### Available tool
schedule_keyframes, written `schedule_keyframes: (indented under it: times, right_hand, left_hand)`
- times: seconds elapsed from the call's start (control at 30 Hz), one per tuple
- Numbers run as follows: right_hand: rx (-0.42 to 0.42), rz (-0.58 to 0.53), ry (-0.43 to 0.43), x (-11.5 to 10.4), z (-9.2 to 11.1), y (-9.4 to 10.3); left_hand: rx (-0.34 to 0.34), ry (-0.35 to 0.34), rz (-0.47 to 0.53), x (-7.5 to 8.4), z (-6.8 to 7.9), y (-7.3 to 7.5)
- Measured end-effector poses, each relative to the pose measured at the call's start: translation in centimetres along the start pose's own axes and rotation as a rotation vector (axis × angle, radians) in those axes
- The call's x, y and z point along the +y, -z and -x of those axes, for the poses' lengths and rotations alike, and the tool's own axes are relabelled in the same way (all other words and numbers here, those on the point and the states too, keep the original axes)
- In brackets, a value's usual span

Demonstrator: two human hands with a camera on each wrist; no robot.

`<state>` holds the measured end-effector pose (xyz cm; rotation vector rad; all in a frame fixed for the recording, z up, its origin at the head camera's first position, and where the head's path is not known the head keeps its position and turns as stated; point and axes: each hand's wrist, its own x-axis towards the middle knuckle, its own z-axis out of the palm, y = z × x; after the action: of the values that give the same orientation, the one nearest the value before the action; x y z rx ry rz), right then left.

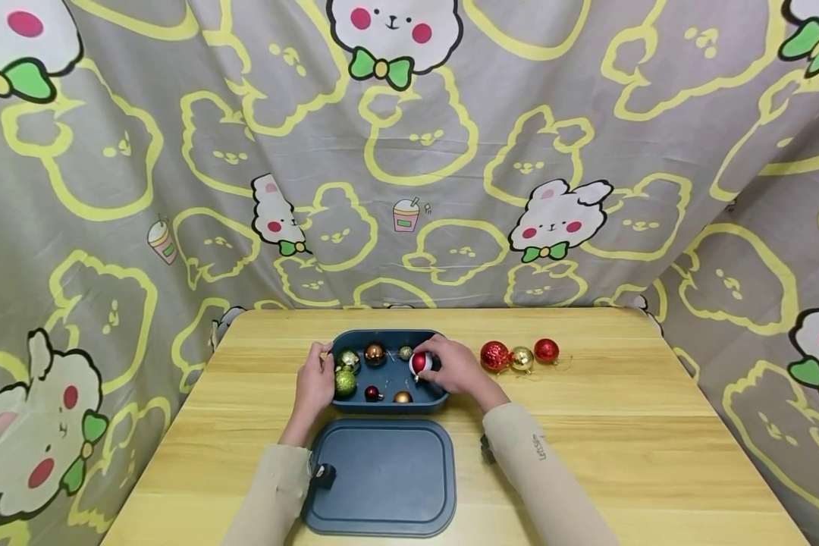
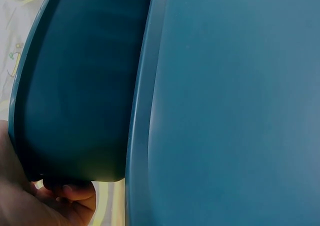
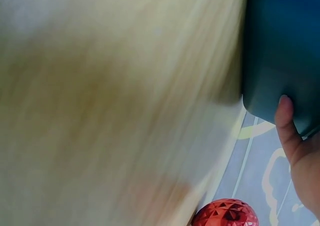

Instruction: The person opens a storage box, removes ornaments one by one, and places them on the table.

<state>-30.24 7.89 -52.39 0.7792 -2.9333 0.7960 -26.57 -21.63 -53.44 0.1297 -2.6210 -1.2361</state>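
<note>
A dark blue rectangular box (image 1: pixel 389 408) stands on the table with several Christmas baubles inside. My left hand (image 1: pixel 314 381) grips the box at its left end, with fingers curled at the wall in the left wrist view. Over the right end of the box, my right hand (image 1: pixel 459 367) pinches a red-and-white bauble (image 1: pixel 420 363) between thumb and fingers. Inside lie a green glitter bauble (image 1: pixel 344 383), a bronze one (image 1: pixel 374 354), a small dark red one (image 1: pixel 372 393) and a gold-orange one (image 1: pixel 402 397). The right wrist view does not show the held bauble.
The blue lid (image 1: pixel 385 474) lies flat just in front of the box. To the right of the box sit a large red bauble (image 1: pixel 494 356), a gold bauble (image 1: pixel 522 359) and a smaller red bauble (image 1: pixel 547 350). A patterned curtain (image 1: pixel 437 167) hangs behind the wooden table (image 1: pixel 628 432).
</note>
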Motion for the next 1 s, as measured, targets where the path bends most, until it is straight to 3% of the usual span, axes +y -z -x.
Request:
schedule_keyframes:
  times: [0.53, 0.77, 1.0]
  right_hand:
    - [0.042, -0.041, 0.01, -0.1, 0.2, 0.5]
    - [0.094, -0.123, -0.007, -0.6, 0.7, 1.4]
    - [0.104, -0.134, -0.053, -0.6, 1.1, 2.2]
  left_hand:
    - [-0.007, -0.001, -0.007, 0.3, 0.0, 0.0]
    - [0.003, -0.006, -0.014, 0.1, 0.0, 0.0]
    - [0.001, -0.012, -0.014, 0.0, 0.0, -0.1]
